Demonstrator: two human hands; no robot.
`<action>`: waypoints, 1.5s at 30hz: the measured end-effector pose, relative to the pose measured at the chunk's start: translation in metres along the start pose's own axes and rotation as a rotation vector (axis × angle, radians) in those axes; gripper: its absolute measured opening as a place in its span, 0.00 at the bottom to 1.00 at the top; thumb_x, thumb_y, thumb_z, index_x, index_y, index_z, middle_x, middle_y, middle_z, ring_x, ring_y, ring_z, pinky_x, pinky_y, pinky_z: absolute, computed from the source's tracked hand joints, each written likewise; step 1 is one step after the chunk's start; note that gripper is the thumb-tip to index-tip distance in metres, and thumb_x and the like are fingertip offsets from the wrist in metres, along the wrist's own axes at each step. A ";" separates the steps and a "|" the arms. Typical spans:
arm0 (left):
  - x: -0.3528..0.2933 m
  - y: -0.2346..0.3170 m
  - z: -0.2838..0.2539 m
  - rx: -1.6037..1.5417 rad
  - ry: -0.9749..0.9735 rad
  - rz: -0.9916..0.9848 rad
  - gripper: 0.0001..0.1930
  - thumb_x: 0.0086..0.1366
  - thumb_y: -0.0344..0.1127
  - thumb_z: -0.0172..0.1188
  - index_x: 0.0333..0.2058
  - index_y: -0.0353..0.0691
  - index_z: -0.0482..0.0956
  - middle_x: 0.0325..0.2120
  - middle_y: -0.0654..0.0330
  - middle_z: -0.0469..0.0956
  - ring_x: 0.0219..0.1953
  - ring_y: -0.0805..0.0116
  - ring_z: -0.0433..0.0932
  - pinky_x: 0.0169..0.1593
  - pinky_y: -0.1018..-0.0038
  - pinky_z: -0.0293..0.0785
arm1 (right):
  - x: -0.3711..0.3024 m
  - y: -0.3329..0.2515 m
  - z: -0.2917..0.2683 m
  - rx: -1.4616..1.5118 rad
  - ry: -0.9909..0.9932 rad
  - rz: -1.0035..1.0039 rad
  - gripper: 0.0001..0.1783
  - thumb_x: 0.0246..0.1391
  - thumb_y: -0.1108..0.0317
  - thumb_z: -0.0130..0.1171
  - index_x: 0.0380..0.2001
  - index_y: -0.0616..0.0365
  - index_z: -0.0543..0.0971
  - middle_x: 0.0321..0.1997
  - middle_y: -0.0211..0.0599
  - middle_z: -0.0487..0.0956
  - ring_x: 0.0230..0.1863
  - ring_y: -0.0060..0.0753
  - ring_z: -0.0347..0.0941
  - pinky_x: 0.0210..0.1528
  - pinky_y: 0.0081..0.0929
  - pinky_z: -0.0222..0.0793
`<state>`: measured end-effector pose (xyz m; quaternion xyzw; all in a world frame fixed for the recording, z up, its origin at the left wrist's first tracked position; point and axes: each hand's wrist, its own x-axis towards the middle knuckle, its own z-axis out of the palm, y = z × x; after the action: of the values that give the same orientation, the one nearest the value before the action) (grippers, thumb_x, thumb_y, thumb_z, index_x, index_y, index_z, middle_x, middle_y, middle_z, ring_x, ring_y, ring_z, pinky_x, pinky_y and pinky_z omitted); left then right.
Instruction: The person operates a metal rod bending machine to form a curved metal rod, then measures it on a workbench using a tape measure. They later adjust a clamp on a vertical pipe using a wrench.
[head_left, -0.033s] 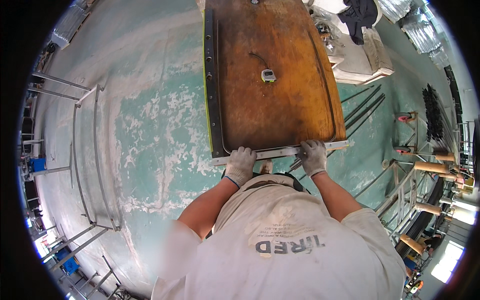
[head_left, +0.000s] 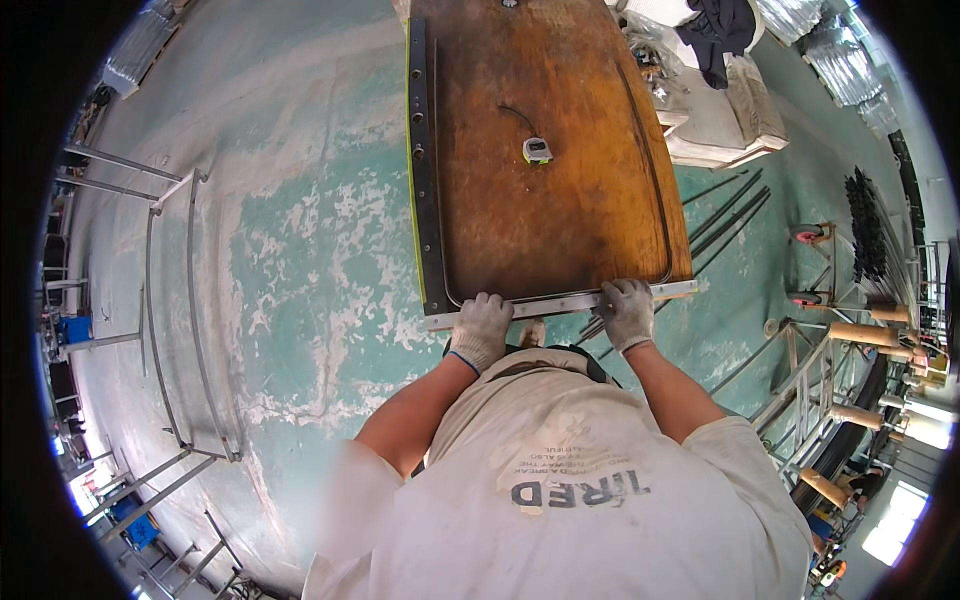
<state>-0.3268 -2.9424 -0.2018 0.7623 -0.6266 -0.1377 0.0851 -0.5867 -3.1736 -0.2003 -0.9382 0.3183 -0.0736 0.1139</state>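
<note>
Head view recorded a broad brown wooden tabletop point(head_left: 560, 220), with a thin, dark, U-shaped metal rod point(head_left: 656, 185) lying on it. The rod's long axis followed the tabletop's length; its round-cornered closed end lay along the tabletop's near edge, and its two legs pointed toward the far end. At that near edge, the pale-gloved left hand point(head_left: 484, 325) and the pale-gloved right hand point(head_left: 628, 313) were set apart, both over the closed end and a flat silver metal strip point(head_left: 565, 304). Fingers were curled, not spread; the undersides were hidden, so a firm pinch could not be confirmed. Step in hand, as judged: steadying the closed end at the strip. The next move appeared to call for even handling from both sides, legs kept flat on the tabletop.
</note>
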 end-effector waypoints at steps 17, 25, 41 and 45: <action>0.007 -0.006 -0.010 0.016 -0.080 -0.082 0.12 0.67 0.36 0.67 0.48 0.44 0.88 0.47 0.54 0.86 0.54 0.51 0.84 0.52 0.55 0.82 | -0.001 0.003 0.009 -0.013 0.058 0.005 0.26 0.46 0.62 0.81 0.51 0.53 0.90 0.54 0.41 0.88 0.61 0.56 0.81 0.70 0.57 0.72; 0.007 -0.005 -0.014 0.021 -0.117 -0.098 0.13 0.67 0.36 0.67 0.49 0.44 0.88 0.47 0.53 0.87 0.55 0.51 0.84 0.54 0.55 0.82 | -0.001 0.002 0.007 0.013 0.038 0.045 0.28 0.45 0.62 0.83 0.52 0.52 0.91 0.55 0.41 0.88 0.63 0.56 0.80 0.70 0.56 0.72; 0.011 -0.004 -0.013 0.008 -0.152 -0.142 0.14 0.67 0.36 0.67 0.50 0.45 0.88 0.50 0.52 0.86 0.58 0.49 0.83 0.58 0.53 0.82 | -0.005 0.003 0.010 0.009 0.028 0.083 0.27 0.44 0.56 0.84 0.50 0.47 0.90 0.54 0.37 0.87 0.63 0.54 0.79 0.71 0.55 0.71; 0.014 -0.004 -0.012 0.002 -0.162 -0.144 0.15 0.65 0.35 0.67 0.50 0.44 0.88 0.51 0.51 0.86 0.58 0.48 0.83 0.58 0.53 0.83 | -0.003 0.003 0.005 -0.020 -0.002 0.077 0.25 0.45 0.57 0.83 0.49 0.46 0.90 0.53 0.38 0.88 0.63 0.54 0.80 0.70 0.54 0.72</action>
<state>-0.3171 -2.9560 -0.1927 0.7917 -0.5753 -0.2042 0.0232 -0.5898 -3.1730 -0.2064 -0.9265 0.3547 -0.0648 0.1077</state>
